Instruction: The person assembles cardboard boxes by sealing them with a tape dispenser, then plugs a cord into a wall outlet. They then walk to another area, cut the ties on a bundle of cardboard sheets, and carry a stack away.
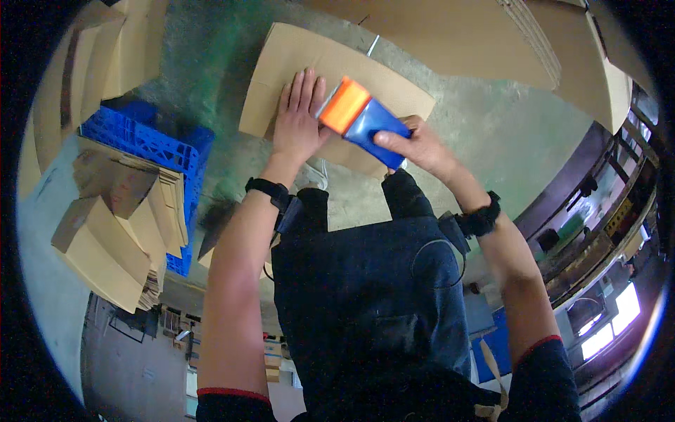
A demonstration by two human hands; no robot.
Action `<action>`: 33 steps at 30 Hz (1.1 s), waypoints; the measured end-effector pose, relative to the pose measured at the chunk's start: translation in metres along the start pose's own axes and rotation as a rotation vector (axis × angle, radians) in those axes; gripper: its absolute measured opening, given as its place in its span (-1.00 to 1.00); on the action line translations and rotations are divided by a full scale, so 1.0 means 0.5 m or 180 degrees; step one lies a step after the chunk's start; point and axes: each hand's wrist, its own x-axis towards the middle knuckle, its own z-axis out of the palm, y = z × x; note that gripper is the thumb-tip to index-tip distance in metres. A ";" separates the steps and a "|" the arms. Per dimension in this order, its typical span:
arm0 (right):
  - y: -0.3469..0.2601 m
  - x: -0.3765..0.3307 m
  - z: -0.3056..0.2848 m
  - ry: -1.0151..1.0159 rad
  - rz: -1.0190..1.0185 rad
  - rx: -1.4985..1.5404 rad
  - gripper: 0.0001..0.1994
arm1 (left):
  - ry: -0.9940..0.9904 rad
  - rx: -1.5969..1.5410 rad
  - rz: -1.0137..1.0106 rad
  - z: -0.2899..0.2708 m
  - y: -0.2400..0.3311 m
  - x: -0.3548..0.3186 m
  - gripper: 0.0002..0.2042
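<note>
Across a grey-green concrete floor (506, 133), we see a blue plastic crate (151, 141) and folded cartons (105, 239) on the left and large cardboard sheets (457, 42) on the far right. Between them lies a cardboard piece (387, 95), where we find the left hand (300, 116) spread palm-down on its left part. Just right of that, we see the right hand (420, 148) clamped on the near end of a blue-and-orange tool (365, 123), held over the cardboard piece.
</note>
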 end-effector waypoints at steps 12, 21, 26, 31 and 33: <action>0.143 0.017 -0.019 0.0459 -0.0399 -0.0585 -0.54 | -0.1214 -0.6410 -0.2656 -0.046 0.052 -0.016 -0.69; 0.018 0.098 0.047 0.0402 -0.0626 -0.1026 -0.46 | 0.0352 -0.4787 -0.2796 -0.064 -0.189 0.003 -0.88; -0.099 0.196 0.136 0.0511 -0.0226 -0.2354 -0.33 | 0.0360 -0.3712 -0.2831 -0.014 -0.288 0.043 -0.75; -0.078 0.189 0.173 0.0603 -0.0158 -0.2172 -0.30 | 0.0093 -0.2459 -0.3171 0.066 -0.307 0.024 -0.44; -0.065 0.192 0.125 0.0780 -0.0062 -0.2283 -0.32 | 0.0377 -0.3347 -0.2371 0.030 -0.229 0.050 -0.41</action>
